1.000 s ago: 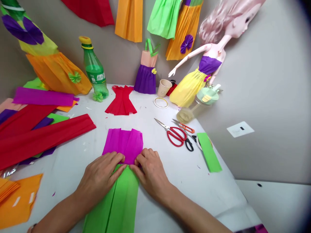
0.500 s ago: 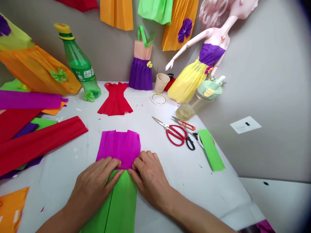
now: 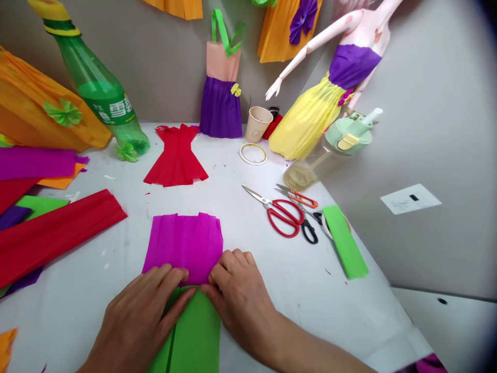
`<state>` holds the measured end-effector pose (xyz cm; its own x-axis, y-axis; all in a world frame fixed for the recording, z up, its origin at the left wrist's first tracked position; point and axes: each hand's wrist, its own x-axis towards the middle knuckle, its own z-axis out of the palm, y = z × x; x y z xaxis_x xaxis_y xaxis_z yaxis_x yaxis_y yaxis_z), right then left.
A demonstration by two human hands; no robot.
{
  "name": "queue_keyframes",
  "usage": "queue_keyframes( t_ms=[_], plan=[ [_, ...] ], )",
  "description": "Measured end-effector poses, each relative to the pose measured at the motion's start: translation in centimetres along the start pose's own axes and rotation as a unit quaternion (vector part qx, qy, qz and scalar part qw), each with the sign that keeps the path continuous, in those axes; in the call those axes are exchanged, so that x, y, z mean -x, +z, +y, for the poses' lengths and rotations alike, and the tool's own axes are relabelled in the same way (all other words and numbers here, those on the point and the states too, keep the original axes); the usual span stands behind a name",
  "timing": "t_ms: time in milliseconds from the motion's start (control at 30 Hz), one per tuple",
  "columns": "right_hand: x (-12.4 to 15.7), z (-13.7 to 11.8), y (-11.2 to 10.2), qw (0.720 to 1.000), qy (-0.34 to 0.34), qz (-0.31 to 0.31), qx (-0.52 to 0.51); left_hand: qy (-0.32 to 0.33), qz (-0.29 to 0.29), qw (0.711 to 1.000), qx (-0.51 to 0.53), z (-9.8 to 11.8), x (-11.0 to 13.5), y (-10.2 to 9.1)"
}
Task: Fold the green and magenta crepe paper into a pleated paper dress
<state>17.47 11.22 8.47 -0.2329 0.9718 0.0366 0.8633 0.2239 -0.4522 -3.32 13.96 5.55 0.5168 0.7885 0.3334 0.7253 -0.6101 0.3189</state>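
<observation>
A magenta crepe paper piece (image 3: 185, 246) lies flat on the white table, its lower edge meeting a long green crepe paper strip (image 3: 199, 334) that runs toward me. At the left part of that join, my left hand (image 3: 142, 313) pinches the papers between thumb and bent fingers. My right hand (image 3: 238, 300) pinches the same join a little to the right, thumb on the green side and fingertips on the magenta. Both sets of fingers hide the ends of the join. Just beyond the magenta piece lies a small red paper dress (image 3: 176, 155).
Red-handled scissors (image 3: 277, 212), an orange thread snipper (image 3: 301, 198) and a tape roll (image 3: 253, 154) lie right of centre. Folded crepe papers (image 3: 58, 233) pile up at left. A green bottle (image 3: 103, 98), paper cup (image 3: 258, 124), drinking bottle (image 3: 326, 150) and dressed doll (image 3: 310, 119) stand behind.
The camera view has shifted and come closer, so things at the left sit further left and lower objects look larger. Both hands keep their pinch at the magenta and green join.
</observation>
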Motion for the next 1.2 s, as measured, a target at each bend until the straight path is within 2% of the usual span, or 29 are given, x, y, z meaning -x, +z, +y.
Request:
queue_keyframes(
  t_ms=[400,567,667,767,867,967,1067,1200],
  plan=[
    [0.2,0.7,0.0,0.998,0.030,-0.018,-0.057,-0.031,-0.036,0.999,0.023,0.0,0.3,-0.1],
    [0.0,1.9,-1.7,0.989,-0.005,-0.048,-0.141,-0.025,-0.038,0.999,0.021,-0.1,0.3,0.0],
    [-0.1,1.8,-2.6,0.981,0.001,-0.057,-0.187,-0.018,-0.034,0.999,0.013,0.1,0.1,-0.1],
    [-0.2,1.3,-2.2,0.989,0.020,-0.052,-0.134,-0.011,-0.027,1.000,0.011,0.4,-0.4,-0.4],
    [-0.2,1.2,-1.0,0.996,0.009,-0.042,-0.073,-0.007,-0.015,1.000,0.016,0.7,-0.8,-0.7],
    [-0.1,1.6,-0.4,0.996,-0.006,-0.020,-0.090,0.002,-0.008,0.999,0.031,0.5,-0.8,-0.7],
    [0.1,2.0,-0.4,0.995,-0.025,0.000,-0.097,0.001,-0.028,0.997,0.070,-0.1,-0.5,-0.5],
    [0.2,2.0,-0.4,0.997,-0.045,0.018,-0.068,-0.031,-0.050,0.989,0.138,-0.5,-0.1,-1.4]
  ],
)
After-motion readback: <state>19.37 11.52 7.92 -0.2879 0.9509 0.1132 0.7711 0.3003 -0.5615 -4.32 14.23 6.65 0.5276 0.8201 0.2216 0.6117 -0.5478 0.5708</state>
